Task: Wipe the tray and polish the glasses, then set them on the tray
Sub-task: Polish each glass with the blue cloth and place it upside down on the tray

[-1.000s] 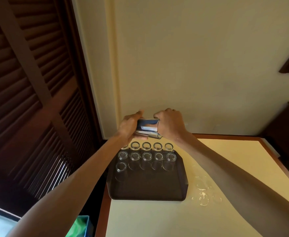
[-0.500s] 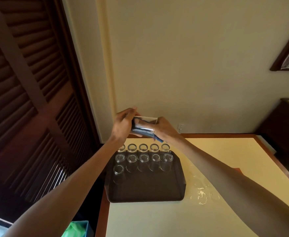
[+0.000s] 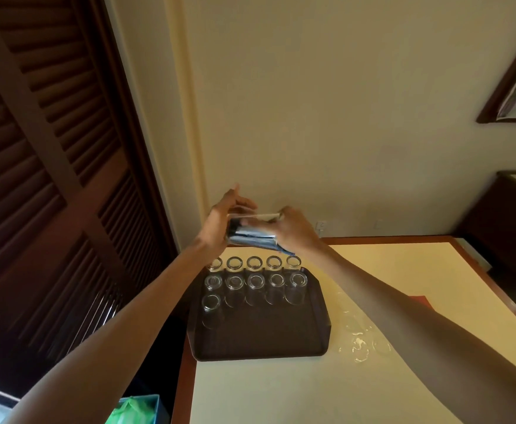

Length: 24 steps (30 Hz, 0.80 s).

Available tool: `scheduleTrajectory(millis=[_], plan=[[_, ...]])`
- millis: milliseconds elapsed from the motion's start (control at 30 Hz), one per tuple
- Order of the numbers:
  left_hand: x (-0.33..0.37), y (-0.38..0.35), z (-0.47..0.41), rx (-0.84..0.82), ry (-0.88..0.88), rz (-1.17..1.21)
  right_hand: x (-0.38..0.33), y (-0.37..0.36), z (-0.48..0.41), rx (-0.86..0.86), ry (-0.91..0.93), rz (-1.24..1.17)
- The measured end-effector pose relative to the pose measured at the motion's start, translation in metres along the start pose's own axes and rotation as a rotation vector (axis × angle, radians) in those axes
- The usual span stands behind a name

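Glasses [image 3: 255, 281] stand upside down on the dark tray [image 3: 262, 338], which sits at the table's [image 3: 281, 393] left edge, toward the far side by the wall [image 3: 342, 117]. Five of them line the tray's far edge, five more make a second row just in front, and a single one stands alone at the left of a third row; the near half of the tray is bare. One more glass [image 3: 252, 223] is held on its side in the air above the tray's far edge, between both hands. The left hand [image 3: 220, 224] cups its left end with the fingers curled around it and the thumb lifted. The right hand [image 3: 295, 232] is closed on the other end, pressing a blue cloth [image 3: 259, 240] that fills the glass and trails out below the palm. Both bare forearms reach in from the near corners. Several more clear glasses [image 3: 359, 347] rest on the table just off the tray's right edge, hard to count against the pale top. A red patch [image 3: 418, 301] shows near the table's right edge, partly hidden by the right arm. Dark louvred doors [image 3: 51, 179] fill the left side.
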<state>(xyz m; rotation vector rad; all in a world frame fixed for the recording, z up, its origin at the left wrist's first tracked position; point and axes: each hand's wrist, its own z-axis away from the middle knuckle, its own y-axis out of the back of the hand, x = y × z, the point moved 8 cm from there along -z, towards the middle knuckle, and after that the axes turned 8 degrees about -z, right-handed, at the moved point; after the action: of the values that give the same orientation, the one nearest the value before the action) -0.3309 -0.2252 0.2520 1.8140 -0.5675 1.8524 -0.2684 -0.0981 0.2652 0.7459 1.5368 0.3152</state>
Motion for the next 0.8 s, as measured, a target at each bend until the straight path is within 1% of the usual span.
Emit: scheduleTrajectory(millis=[33, 67, 100, 133, 167, 200, 233, 267, 300, 333, 367, 433, 467, 500, 533, 567, 600, 633, 733, 800], plan=[[-0.010, -0.004, 0.001, -0.059, 0.124, 0.080, -0.014, 0.009, 0.000, 0.095, 0.141, 0.273], [-0.017, -0.006, 0.003, -0.077, 0.212, 0.107, -0.028, 0.015, 0.004, 0.188, 0.267, 0.528], [-0.021, -0.007, 0.004, -0.053, 0.265, 0.106, -0.044, 0.020, 0.011, 0.249, 0.362, 0.695], [-0.022, -0.008, 0.006, -0.007, 0.282, 0.101, -0.052, 0.021, 0.017, 0.269, 0.416, 0.762], [-0.021, -0.008, 0.007, 0.047, 0.276, 0.082, -0.055, 0.022, 0.020, 0.286, 0.446, 0.769], [-0.018, -0.007, 0.007, 0.101, 0.249, 0.055, -0.052, 0.023, 0.018, 0.282, 0.442, 0.748], [-0.014, -0.005, 0.008, 0.149, 0.210, 0.029, -0.042, 0.022, 0.012, 0.247, 0.390, 0.703], [-0.009, -0.003, 0.007, 0.187, 0.165, 0.009, -0.029, 0.022, 0.006, 0.220, 0.300, 0.609], [-0.003, -0.001, 0.007, 0.216, 0.103, -0.008, -0.018, 0.021, 0.003, 0.212, 0.221, 0.455], [0.005, 0.002, 0.007, 0.244, 0.019, -0.046, -0.005, 0.017, 0.000, 0.186, 0.135, 0.245], [0.014, 0.005, 0.007, 0.273, -0.078, -0.116, 0.007, 0.008, 0.002, 0.112, 0.016, -0.037], [0.029, 0.006, 0.009, 0.309, -0.247, -0.249, 0.027, -0.025, 0.014, -0.134, -0.359, -0.576], [0.032, 0.005, 0.011, 0.306, -0.292, -0.273, 0.032, -0.038, 0.022, -0.244, -0.483, -0.732], [0.033, 0.003, 0.012, 0.291, -0.311, -0.276, 0.029, -0.043, 0.031, -0.323, -0.532, -0.817], [0.030, 0.001, 0.012, 0.274, -0.312, -0.273, 0.028, -0.046, 0.033, -0.370, -0.533, -0.828], [0.027, -0.001, 0.012, 0.255, -0.301, -0.263, 0.031, -0.045, 0.031, -0.369, -0.506, -0.792], [0.021, -0.002, 0.012, 0.231, -0.269, -0.228, 0.031, -0.038, 0.028, -0.317, -0.446, -0.696], [0.014, -0.002, 0.012, 0.202, -0.210, -0.158, 0.030, -0.028, 0.023, -0.222, -0.347, -0.546], [-0.005, -0.010, 0.012, 0.050, 0.066, 0.107, 0.001, 0.011, 0.015, 0.084, 0.040, 0.098], [-0.011, -0.012, 0.014, 0.023, 0.181, 0.124, -0.021, 0.022, 0.016, 0.184, 0.255, 0.484]])
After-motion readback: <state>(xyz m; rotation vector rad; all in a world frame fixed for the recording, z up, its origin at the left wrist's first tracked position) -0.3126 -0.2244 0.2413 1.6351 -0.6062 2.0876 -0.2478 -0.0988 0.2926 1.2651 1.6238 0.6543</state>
